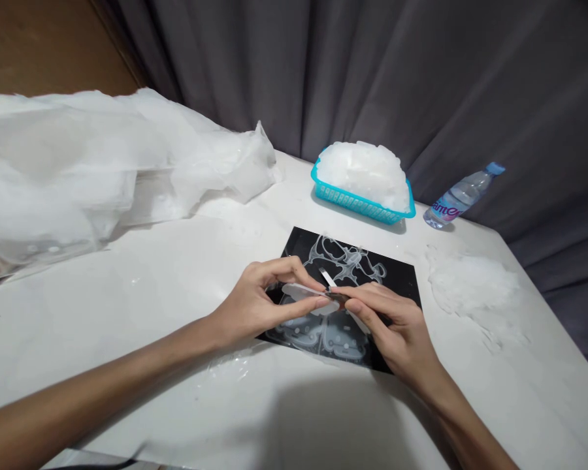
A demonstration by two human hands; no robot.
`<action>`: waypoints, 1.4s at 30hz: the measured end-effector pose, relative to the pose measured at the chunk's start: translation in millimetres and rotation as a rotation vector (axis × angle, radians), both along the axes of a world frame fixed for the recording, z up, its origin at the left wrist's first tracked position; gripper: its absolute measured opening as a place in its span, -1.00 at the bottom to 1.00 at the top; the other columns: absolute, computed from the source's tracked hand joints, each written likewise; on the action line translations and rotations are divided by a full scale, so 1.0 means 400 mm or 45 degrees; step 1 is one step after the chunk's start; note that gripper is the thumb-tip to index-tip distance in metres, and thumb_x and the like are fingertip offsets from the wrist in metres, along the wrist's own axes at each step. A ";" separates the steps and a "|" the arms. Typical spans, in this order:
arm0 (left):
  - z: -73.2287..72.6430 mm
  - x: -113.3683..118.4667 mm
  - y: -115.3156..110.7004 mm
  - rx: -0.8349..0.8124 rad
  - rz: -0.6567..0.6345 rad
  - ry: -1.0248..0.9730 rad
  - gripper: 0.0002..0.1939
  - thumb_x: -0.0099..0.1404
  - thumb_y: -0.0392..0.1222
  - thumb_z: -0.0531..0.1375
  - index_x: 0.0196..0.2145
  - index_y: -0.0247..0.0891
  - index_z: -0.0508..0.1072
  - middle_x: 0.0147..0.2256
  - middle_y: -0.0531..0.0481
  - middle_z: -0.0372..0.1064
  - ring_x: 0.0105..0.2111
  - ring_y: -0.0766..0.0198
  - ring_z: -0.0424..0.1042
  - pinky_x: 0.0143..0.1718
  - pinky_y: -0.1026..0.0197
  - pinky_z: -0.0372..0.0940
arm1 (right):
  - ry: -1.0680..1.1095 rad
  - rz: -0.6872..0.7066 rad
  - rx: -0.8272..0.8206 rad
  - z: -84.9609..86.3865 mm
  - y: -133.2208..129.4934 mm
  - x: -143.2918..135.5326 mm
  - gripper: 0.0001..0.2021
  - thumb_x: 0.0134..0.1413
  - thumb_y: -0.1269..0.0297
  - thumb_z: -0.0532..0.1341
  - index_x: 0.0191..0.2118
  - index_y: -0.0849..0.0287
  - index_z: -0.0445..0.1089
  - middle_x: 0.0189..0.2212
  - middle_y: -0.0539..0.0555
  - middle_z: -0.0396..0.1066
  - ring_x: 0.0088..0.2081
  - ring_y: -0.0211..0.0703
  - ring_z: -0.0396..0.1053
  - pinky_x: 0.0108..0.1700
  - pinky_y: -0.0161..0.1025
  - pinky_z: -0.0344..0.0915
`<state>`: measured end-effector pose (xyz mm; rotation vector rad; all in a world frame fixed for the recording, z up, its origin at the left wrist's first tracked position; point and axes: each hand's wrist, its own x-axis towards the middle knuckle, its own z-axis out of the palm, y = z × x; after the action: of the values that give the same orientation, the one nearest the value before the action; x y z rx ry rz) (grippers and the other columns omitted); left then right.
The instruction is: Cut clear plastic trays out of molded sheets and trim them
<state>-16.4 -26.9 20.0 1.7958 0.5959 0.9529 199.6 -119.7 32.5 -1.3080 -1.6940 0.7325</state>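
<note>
My left hand [269,294] is closed, pinching a thin translucent white plastic-like piece [313,301] between thumb and fingers. My right hand [392,320] is closed on a small dark metal tool [338,298], whose exact kind I cannot make out. The tool meets the right edge of the white piece, and the fingertips of both hands come close together there. A short, light, flat strip [328,277] sticks up just beyond the fingertips; whether it belongs to the tool I cannot tell. Below both hands lies a black sheet [402,277] bearing clear, curved, moulded-looking outlines.
A turquoise basket [362,203] heaped with white translucent pieces stands at the back, near a water bottle [463,196]. Thin clear scraps [480,287] lie on the right. Large translucent plastic bags [102,156] cover the white table's [176,274] back left. A grey curtain [255,65] hangs behind.
</note>
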 end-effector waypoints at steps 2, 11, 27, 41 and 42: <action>-0.001 0.001 0.000 -0.007 -0.003 -0.004 -0.88 0.25 -0.25 0.44 -0.33 -0.28 0.57 -0.32 -0.04 0.64 -0.32 0.26 0.63 -0.24 0.29 0.51 | -0.005 -0.002 0.014 0.002 0.001 -0.002 -0.75 0.42 0.27 0.22 0.08 -0.05 0.60 -0.13 0.03 0.65 -0.16 -0.11 0.53 -0.08 -0.14 0.38; -0.003 -0.001 0.001 -0.008 -0.014 -0.004 -0.88 0.25 -0.24 0.44 -0.31 -0.27 0.59 -0.33 -0.04 0.64 -0.31 0.24 0.63 -0.23 0.26 0.52 | -0.020 -0.037 0.035 0.010 0.002 -0.006 -0.75 0.42 0.27 0.21 0.06 -0.01 0.61 -0.29 0.03 0.61 -0.24 -0.11 0.50 -0.13 -0.13 0.37; 0.015 -0.001 -0.002 -0.105 -0.081 -0.044 -0.89 0.28 -0.26 0.43 -0.27 -0.27 0.57 -0.29 -0.04 0.66 -0.25 0.19 0.68 -0.18 0.25 0.56 | -0.553 -0.597 0.201 -0.104 0.087 0.192 -0.62 0.42 0.07 0.15 0.11 0.15 0.55 -0.07 0.20 0.62 -0.09 0.07 0.45 0.03 0.05 0.33; 0.013 -0.003 0.002 -0.021 -0.102 -0.029 -0.90 0.31 -0.29 0.40 -0.20 -0.21 0.65 -0.23 -0.03 0.66 -0.18 0.20 0.66 -0.12 0.26 0.52 | -0.722 -0.698 0.173 -0.176 0.112 0.228 -0.48 0.44 -0.07 0.05 0.05 0.23 0.60 -0.22 0.23 0.39 -0.11 0.10 0.30 0.03 0.05 0.26; 0.012 -0.004 0.002 -0.022 -0.107 -0.035 -0.90 0.31 -0.30 0.40 -0.20 -0.21 0.65 -0.23 -0.03 0.66 -0.19 0.21 0.66 -0.13 0.26 0.52 | -0.724 -0.691 0.170 -0.177 0.113 0.229 -0.48 0.44 -0.05 0.05 0.05 0.25 0.59 -0.21 0.23 0.39 -0.10 0.11 0.30 0.04 0.06 0.26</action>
<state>-17.9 -26.3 24.9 1.7755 0.5060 0.9111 291.1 -74.6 -38.5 -1.8825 -1.6407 -0.0825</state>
